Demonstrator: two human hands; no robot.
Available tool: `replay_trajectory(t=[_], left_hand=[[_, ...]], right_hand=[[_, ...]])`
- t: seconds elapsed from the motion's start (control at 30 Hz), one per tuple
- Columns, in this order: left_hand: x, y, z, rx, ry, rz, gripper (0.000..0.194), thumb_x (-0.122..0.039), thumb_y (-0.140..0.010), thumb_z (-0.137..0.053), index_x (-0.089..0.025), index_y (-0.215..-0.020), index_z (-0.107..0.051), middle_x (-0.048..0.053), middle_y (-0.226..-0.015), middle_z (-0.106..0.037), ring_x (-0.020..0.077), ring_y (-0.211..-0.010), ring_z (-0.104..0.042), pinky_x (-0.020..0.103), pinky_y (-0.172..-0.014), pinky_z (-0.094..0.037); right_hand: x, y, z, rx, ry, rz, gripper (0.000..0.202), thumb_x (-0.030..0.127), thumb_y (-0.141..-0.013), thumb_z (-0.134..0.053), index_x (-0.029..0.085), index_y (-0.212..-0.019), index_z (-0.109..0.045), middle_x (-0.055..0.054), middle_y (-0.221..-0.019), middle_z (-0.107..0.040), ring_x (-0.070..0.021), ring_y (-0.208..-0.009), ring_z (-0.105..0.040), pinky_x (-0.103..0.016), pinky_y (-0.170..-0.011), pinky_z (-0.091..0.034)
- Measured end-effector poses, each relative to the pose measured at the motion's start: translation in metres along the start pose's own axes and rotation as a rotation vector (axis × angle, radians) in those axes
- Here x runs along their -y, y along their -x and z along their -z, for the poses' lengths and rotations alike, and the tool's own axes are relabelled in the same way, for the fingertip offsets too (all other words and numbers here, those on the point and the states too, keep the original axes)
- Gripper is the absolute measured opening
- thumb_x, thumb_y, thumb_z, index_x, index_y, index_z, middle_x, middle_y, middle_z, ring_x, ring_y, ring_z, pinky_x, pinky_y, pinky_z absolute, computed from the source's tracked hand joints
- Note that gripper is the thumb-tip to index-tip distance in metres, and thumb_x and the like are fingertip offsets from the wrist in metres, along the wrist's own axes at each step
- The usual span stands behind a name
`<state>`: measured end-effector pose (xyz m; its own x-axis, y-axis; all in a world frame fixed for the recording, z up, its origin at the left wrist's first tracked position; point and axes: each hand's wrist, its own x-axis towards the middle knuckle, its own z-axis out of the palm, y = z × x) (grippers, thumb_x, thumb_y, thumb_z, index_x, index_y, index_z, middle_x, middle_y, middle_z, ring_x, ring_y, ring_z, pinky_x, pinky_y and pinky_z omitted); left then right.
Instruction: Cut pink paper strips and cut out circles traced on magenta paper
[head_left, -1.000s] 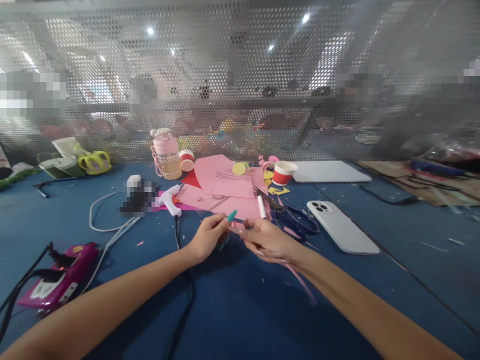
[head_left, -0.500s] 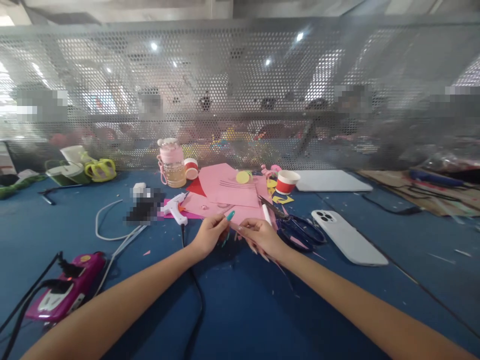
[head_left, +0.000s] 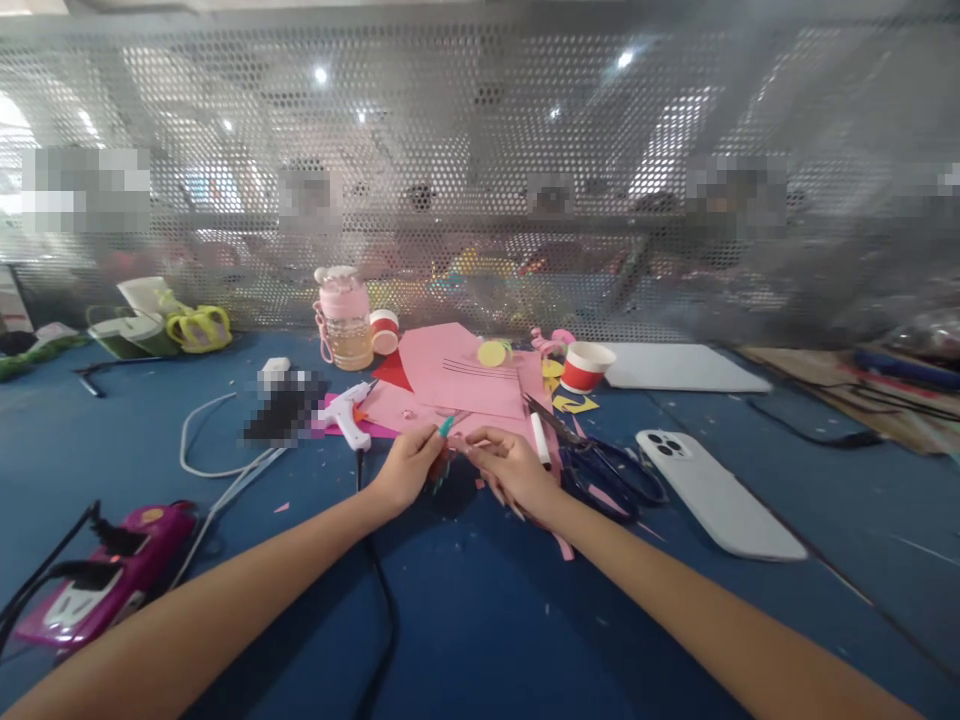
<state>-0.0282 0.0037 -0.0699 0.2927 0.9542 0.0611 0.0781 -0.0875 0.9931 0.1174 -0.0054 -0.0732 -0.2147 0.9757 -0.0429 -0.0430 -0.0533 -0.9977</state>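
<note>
My left hand (head_left: pixel 409 468) is closed in a pinch, its teal thumbnail pointing up. Close to its right, my right hand (head_left: pixel 514 468) pinches at the end of a small pink piece (head_left: pixel 456 444) between the two hands. A thin pink strip (head_left: pixel 564 547) shows below my right wrist. Just beyond the hands lie pink paper sheets (head_left: pixel 472 385) with a yellow disc (head_left: pixel 492 354) on top. A white glue gun (head_left: pixel 349 413) rests left of them; dark-handled scissors (head_left: pixel 611 478) and a white marker (head_left: pixel 540 441) lie to the right.
Further back stand a pink-lidded bottle (head_left: pixel 346 318) and red-and-white paper cups (head_left: pixel 586 367). A white phone (head_left: pixel 720 493) lies on the right, with a flat white panel (head_left: pixel 684 367) behind it. At the left are a magenta power strip (head_left: pixel 112 575) and cables. A perforated metal screen (head_left: pixel 480 130) borders the table.
The view has shifted slightly. My hands have moved a little closer together, and the pink piece between them shows less. The pink strip's end now shows below my right wrist.
</note>
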Motion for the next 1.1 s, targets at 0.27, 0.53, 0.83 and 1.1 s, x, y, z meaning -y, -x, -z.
replay_trajectory(t=[0.27,0.53,0.83,1.1], left_hand=[[0.002,0.002,0.001,-0.001,-0.018,0.002,0.045,-0.059,-0.072,-0.044,-0.016,-0.061,-0.044,-0.006,-0.046,-0.040,0.0049,-0.040,-0.035,0.019,-0.039,-0.027],[-0.001,0.002,-0.002,-0.032,-0.033,0.051,0.047,-0.062,-0.070,-0.043,-0.016,-0.058,-0.045,-0.005,-0.044,-0.041,0.0060,-0.039,-0.036,0.020,-0.039,-0.028],[-0.005,0.004,-0.002,0.012,-0.168,-0.025,0.045,-0.060,-0.072,-0.046,-0.018,-0.057,-0.039,-0.008,-0.042,-0.036,0.0049,-0.038,-0.031,0.019,-0.038,-0.024],[-0.008,0.006,-0.003,0.039,-0.116,-0.022,0.045,-0.061,-0.072,-0.045,-0.018,-0.060,-0.039,-0.008,-0.043,-0.033,0.0044,-0.038,-0.028,0.019,-0.037,-0.020]], right_hand=[[0.002,0.001,0.002,0.047,0.023,-0.024,0.046,0.058,-0.054,-0.067,0.019,-0.076,-0.054,0.013,-0.033,-0.042,-0.0045,-0.021,-0.032,-0.020,-0.030,-0.029],[0.001,0.002,0.002,0.028,0.062,-0.005,0.039,0.056,-0.061,-0.064,0.020,-0.074,-0.055,0.013,-0.034,-0.041,-0.0041,-0.022,-0.033,-0.023,-0.039,-0.040],[-0.004,0.003,0.000,0.045,0.052,0.039,0.041,0.058,-0.062,-0.063,0.019,-0.076,-0.057,0.009,-0.041,-0.046,-0.0039,-0.023,-0.033,-0.019,-0.027,-0.027],[0.005,0.002,0.003,0.134,-0.023,-0.036,0.058,0.074,-0.066,-0.041,0.019,-0.079,-0.054,0.005,-0.043,-0.052,-0.0094,-0.032,-0.050,-0.019,-0.029,-0.038]])
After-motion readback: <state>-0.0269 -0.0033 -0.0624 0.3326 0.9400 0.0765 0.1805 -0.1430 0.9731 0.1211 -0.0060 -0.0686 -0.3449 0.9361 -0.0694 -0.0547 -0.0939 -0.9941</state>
